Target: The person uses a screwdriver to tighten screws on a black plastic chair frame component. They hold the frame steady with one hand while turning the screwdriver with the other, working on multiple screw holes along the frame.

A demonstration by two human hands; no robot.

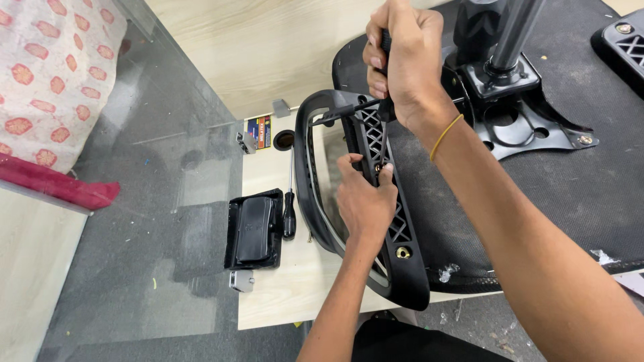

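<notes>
Right hand (402,64) clamped on a screwdriver (355,108), tip into the black chair armrest bracket (376,201) lying on the upturned seat (537,201). Left hand (365,198) pinches the bracket, likely steadying it. Spare screwdriver (289,211) on table (282,295).

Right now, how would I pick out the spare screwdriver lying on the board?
Find the pale wooden board left of the upturned chair seat. Beside the flat black rectangular part lies the screwdriver: slim, black-handled, its thin metal shaft pointing away from the person.
</notes>
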